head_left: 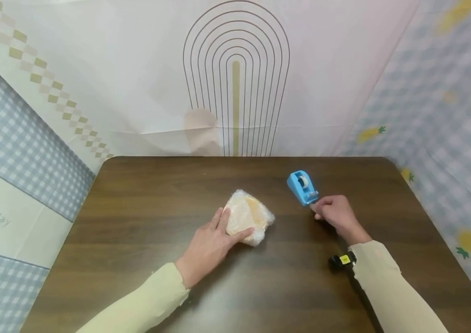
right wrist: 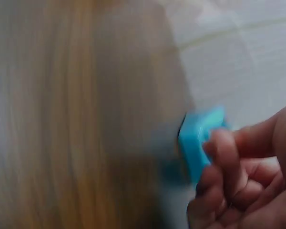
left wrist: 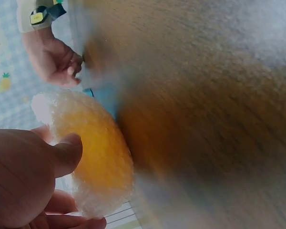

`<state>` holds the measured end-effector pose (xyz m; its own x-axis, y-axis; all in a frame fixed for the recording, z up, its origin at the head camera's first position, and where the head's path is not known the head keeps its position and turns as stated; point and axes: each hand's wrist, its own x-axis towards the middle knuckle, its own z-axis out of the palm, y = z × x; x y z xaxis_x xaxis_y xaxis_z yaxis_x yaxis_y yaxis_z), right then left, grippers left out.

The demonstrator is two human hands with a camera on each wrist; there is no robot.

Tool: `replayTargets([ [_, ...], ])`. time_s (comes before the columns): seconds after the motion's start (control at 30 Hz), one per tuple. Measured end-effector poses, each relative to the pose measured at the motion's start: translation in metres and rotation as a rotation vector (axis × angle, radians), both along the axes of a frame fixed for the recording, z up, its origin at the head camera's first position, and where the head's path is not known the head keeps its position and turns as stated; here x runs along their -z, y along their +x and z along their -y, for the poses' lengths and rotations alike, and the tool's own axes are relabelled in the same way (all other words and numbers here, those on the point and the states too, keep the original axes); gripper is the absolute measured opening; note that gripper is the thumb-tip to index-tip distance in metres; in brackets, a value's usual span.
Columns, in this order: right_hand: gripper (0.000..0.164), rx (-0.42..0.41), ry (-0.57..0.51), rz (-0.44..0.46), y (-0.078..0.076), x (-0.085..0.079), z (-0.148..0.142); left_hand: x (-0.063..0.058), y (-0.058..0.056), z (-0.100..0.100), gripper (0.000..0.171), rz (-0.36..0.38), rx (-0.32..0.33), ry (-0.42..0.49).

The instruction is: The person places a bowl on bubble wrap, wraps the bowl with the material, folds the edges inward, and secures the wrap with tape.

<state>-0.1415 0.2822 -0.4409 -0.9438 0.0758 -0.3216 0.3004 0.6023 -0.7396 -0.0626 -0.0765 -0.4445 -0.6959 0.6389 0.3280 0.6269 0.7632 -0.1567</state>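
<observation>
A bubble-wrapped packet [head_left: 241, 215], with something orange-yellow showing through, is on the brown table. My left hand [head_left: 208, 247] grips it, thumb on the near side and fingers on the far left; the left wrist view shows the thumb on the bubble wrap [left wrist: 97, 157]. To its right stands a light blue tape dispenser [head_left: 302, 187] with a roll of tape in it. Just off its cutting end, my right hand [head_left: 337, 215] pinches a short piece of clear tape [head_left: 312, 207] between curled fingers and thumb. The right wrist view is blurred, and the tape is hard to make out there.
The wooden table [head_left: 156, 185] has rounded back corners and meets a patterned cloth wall [head_left: 148, 92] at the back. Checked cloth with pineapples [head_left: 448, 152] hangs along the right side. A black wrist camera [head_left: 341, 260] sits on the right wrist.
</observation>
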Motion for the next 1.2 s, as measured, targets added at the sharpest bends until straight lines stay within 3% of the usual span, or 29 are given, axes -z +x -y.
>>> replayTargets([
  [0.1, 0.033, -0.037, -0.138, -0.050, 0.004, -0.007, 0.024, 0.000, 0.000, -0.002, 0.057, -0.009, -0.006, -0.008],
  [0.23, 0.024, -0.188, -0.243, -0.143, -0.002, -0.021, 0.075, 0.000, -0.001, -0.005, 0.056, -0.013, -0.011, -0.022],
  [0.33, 0.015, -0.341, -0.205, -0.215, -0.012, -0.029, 0.112, 0.000, -0.001, -0.006, 0.055, -0.002, -0.011, -0.035],
  [0.4, 0.011, -0.417, -0.118, -0.269, -0.019, -0.032, 0.131, -0.001, -0.001, -0.008, 0.053, -0.001, -0.010, -0.042],
  [0.53, 0.010, -0.490, 0.030, -0.329, -0.029, -0.032, 0.156, -0.001, -0.002, -0.010, 0.050, -0.013, -0.005, -0.050],
  [0.77, 0.011, -0.483, 0.185, -0.384, -0.032, -0.028, 0.174, -0.001, -0.001, -0.008, 0.051, -0.045, -0.026, -0.065],
  [0.93, 0.011, -0.408, 0.283, -0.380, -0.028, -0.026, 0.185, -0.001, -0.001, -0.009, 0.050, -0.051, -0.024, -0.057],
  [1.2, 0.020, -0.287, 0.356, -0.318, -0.027, -0.025, 0.188, 0.000, -0.001, -0.009, 0.048, -0.047, -0.018, -0.054],
])
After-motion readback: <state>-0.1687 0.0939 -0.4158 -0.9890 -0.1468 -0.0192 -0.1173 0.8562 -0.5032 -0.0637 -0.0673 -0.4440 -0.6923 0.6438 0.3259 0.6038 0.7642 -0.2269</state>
